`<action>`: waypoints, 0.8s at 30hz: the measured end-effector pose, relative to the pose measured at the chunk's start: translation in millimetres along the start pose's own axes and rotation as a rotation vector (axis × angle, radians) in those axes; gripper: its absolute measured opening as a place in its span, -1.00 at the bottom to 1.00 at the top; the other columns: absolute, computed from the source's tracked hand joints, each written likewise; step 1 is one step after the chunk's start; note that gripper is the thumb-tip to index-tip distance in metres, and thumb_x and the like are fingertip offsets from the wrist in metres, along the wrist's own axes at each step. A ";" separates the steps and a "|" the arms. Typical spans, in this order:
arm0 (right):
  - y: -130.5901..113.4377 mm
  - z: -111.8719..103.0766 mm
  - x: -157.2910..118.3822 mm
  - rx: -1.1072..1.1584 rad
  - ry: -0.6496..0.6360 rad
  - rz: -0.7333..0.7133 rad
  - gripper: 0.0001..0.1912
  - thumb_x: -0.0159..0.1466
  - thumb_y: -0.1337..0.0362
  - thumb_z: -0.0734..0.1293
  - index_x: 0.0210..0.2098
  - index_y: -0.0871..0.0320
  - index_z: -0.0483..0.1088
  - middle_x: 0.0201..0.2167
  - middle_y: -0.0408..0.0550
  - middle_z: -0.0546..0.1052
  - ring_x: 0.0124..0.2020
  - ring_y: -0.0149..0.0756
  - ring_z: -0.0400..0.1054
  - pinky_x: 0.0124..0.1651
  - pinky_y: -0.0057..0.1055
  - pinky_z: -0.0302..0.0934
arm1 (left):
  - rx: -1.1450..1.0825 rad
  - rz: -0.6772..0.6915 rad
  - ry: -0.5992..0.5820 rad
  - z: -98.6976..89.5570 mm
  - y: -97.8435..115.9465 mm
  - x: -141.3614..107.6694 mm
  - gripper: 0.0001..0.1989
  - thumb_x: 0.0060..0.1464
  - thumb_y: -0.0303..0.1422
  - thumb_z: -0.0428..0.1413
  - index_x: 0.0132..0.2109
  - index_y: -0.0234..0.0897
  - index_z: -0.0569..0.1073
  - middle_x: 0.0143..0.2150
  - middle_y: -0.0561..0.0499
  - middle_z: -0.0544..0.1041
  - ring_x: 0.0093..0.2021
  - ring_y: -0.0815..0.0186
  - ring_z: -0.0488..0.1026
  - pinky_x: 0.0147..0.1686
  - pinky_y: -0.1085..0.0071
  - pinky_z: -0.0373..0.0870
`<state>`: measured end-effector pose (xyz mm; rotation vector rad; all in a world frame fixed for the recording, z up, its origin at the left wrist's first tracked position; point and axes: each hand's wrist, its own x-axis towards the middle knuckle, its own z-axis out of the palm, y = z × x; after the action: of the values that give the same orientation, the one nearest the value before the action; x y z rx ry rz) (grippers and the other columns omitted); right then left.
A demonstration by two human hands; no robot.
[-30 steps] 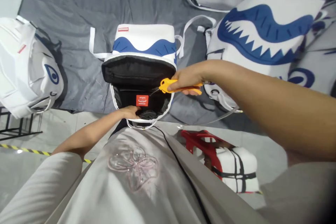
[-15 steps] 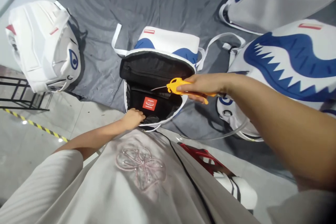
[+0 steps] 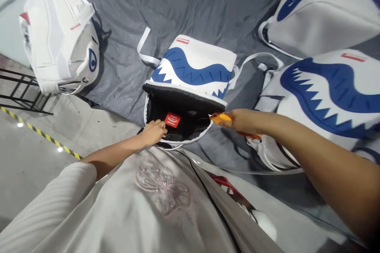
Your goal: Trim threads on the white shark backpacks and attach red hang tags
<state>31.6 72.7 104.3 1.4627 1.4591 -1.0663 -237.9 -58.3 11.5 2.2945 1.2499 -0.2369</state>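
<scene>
Head view: my left hand pinches the open rim of a white shark-mouth backpack while my right aims an orange air blow gun inside.
The backpack lies right in front of me on the grey-cloth-covered bench, blue-toothed front panel up; its mouth faces me, and its long axis runs away from me, slanting slightly to the right. My right hand has its grip closed round the gun, whose thin nozzle points left into the dark lining, to the right of a red label. I judge this to be the blowing-out step; whether the trigger is pressed I cannot tell. The next move seems to call for a firmly held rim and a nozzle angled towards the corners.
</scene>
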 end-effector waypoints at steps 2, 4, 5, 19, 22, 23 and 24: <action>2.5 -5.6 -6.5 -0.008 0.004 0.005 -0.76 0.36 0.15 0.24 -0.36 0.15 0.34 -0.75 -0.11 0.35 -0.77 -0.33 0.21 -0.60 -0.40 0.06 | -0.033 -0.007 0.195 -30.6 1.9 5.4 -0.75 0.25 -0.29 -0.01 0.00 -0.12 0.49 0.20 -0.09 0.38 0.21 0.08 0.27 0.10 0.12 0.26; 1.6 -4.0 -13.1 -0.064 0.032 0.005 -0.74 0.37 0.13 0.23 -0.30 0.19 0.38 -0.64 -0.03 0.44 -0.70 -0.31 0.28 -0.53 -0.39 0.10 | -0.067 -0.074 0.414 -69.4 -3.6 18.6 -0.52 0.18 -0.19 0.08 0.24 -0.02 0.29 0.37 -0.10 0.15 0.37 -0.06 -0.01 0.23 -0.06 0.04; 0.5 1.2 -16.0 -0.110 0.070 0.005 -0.73 0.37 0.12 0.23 -0.26 0.21 0.40 -0.55 0.04 0.50 -0.61 -0.28 0.35 -0.47 -0.38 0.13 | -0.092 -0.120 0.472 -88.4 -9.8 28.2 -0.38 0.12 -0.15 0.14 0.30 -0.01 0.20 0.40 -0.10 0.10 0.39 -0.10 -0.08 0.25 -0.08 -0.03; -80.5 175.0 4.5 -0.230 0.634 -0.270 -0.61 0.44 0.10 0.08 -0.08 0.31 0.32 -0.40 0.11 0.51 -0.37 -0.20 0.48 -0.48 -0.42 -0.03 | -0.389 -0.171 0.574 -157.4 -59.5 112.6 -0.82 0.11 -0.23 0.16 -0.27 -0.26 0.44 -0.32 0.01 0.49 -0.08 0.21 0.40 -0.09 0.30 0.20; -98.8 177.1 23.1 -0.194 0.646 -0.234 -0.60 0.44 0.13 0.07 -0.03 0.37 0.28 -0.35 0.16 0.51 -0.35 -0.19 0.46 -0.49 -0.41 -0.08 | -0.404 -0.106 0.597 -158.2 -65.3 111.4 -0.81 0.08 -0.24 0.17 -0.30 -0.29 0.42 -0.36 0.02 0.45 -0.10 0.18 0.41 -0.11 0.30 0.22; -103.3 176.8 26.9 -0.182 0.643 -0.207 -0.60 0.44 0.14 0.06 -0.02 0.38 0.27 -0.35 0.17 0.51 -0.36 -0.19 0.46 -0.50 -0.41 -0.10 | -0.409 -0.086 0.601 -157.4 -67.9 111.6 -0.81 0.07 -0.25 0.18 -0.31 -0.29 0.42 -0.37 0.02 0.44 -0.10 0.17 0.41 -0.11 0.30 0.22; -107.8 176.5 29.4 -0.170 0.638 -0.176 -0.59 0.44 0.14 0.05 -0.01 0.39 0.27 -0.35 0.18 0.51 -0.37 -0.19 0.46 -0.51 -0.40 -0.11 | -0.414 -0.070 0.602 -156.6 -70.2 112.1 -0.82 0.07 -0.26 0.18 -0.32 -0.29 0.42 -0.37 0.02 0.44 -0.10 0.17 0.41 -0.11 0.30 0.22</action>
<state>-81.7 -81.9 21.1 1.6524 2.0949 -0.5629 -246.7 135.6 77.3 2.0117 1.4854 0.6779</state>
